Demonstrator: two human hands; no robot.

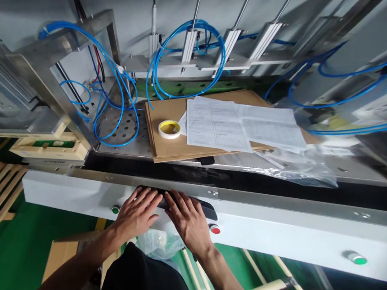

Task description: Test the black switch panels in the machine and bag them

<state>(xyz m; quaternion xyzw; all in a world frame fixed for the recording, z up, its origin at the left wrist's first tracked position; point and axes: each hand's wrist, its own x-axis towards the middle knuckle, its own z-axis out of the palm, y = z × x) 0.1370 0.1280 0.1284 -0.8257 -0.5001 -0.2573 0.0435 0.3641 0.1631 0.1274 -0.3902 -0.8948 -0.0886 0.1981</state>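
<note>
My left hand [136,213] lies with fingers stretched out over the left part of a long black strip [206,209] set along the front of the white machine panel [271,228]. Beside it, my right hand [189,215] rests palm down on the same strip, fingers extended. Neither hand grips anything. The strip's right end shows past my right hand; the rest is largely covered. A red button [215,229] sits just right of my right hand, and a green button [115,209] is left of my left hand.
Behind the panel, a flat cardboard sheet [170,151] bears a tape roll [169,129] and printed papers [215,120]. Coiled blue tubing [222,61] hangs by several pneumatic cylinders [190,46]. A metal frame [41,77] stands left; a plastic bag [304,171] lies right. Another green button [357,258] is far right.
</note>
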